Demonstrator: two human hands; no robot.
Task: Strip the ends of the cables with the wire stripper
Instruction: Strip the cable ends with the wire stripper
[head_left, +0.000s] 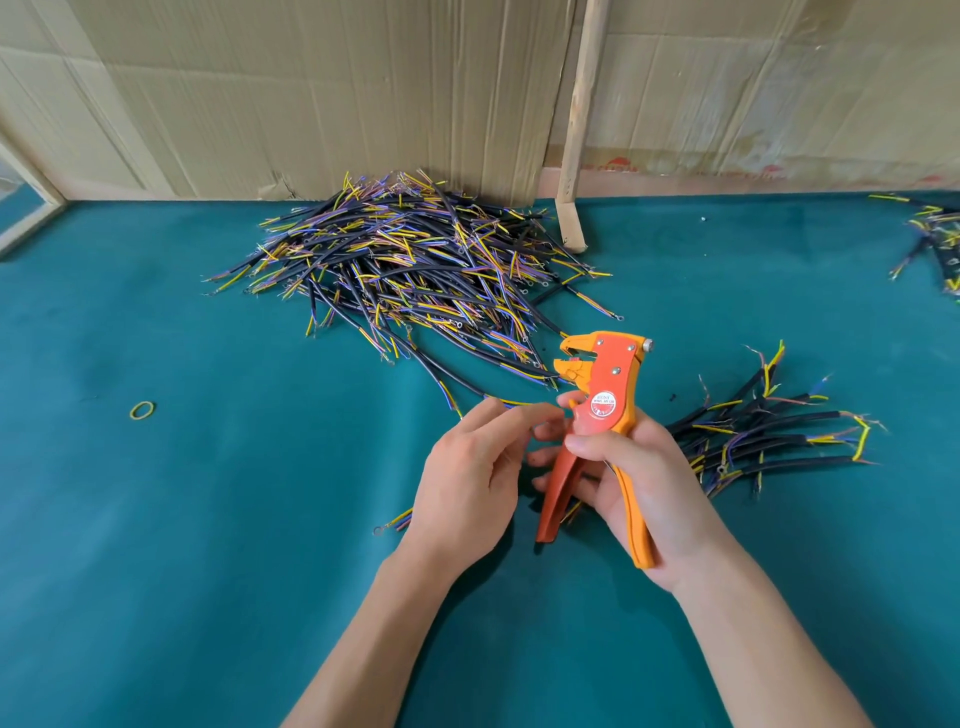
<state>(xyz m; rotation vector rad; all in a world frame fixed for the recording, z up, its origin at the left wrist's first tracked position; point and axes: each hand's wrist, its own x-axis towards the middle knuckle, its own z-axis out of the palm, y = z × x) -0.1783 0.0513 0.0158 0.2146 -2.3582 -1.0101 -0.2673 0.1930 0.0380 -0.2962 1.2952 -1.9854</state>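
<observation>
Your right hand (631, 478) is wrapped around the handles of the wire stripper (597, 415), holding it upright above the bench (208, 519), its orange and yellow head pointing up and to the left with the jaws standing apart. Your left hand (472, 467) sits just beside the tool, its fingers loosely curled and its fingertips (540, 410) close to the stripper's body; whether they pinch a wire end there is too small to tell. The two hands are close together, almost touching at the fingers. A single cable (395, 519) with a ring terminal at its end pokes out from under your left hand, lying on the green surface. Behind the tool, a large pile of cables (405, 265), black-sheathed with yellow, blue and purple cores, lies against the cardboard wall (311, 93). A smaller bunch of cables (769, 431) lies just right of your right hand, and a further heap (935, 239) shows at the far right edge. A yellow rubber band (142, 410) rests well off to the left, and a wooden stick (579, 124) leans against the cardboard.
</observation>
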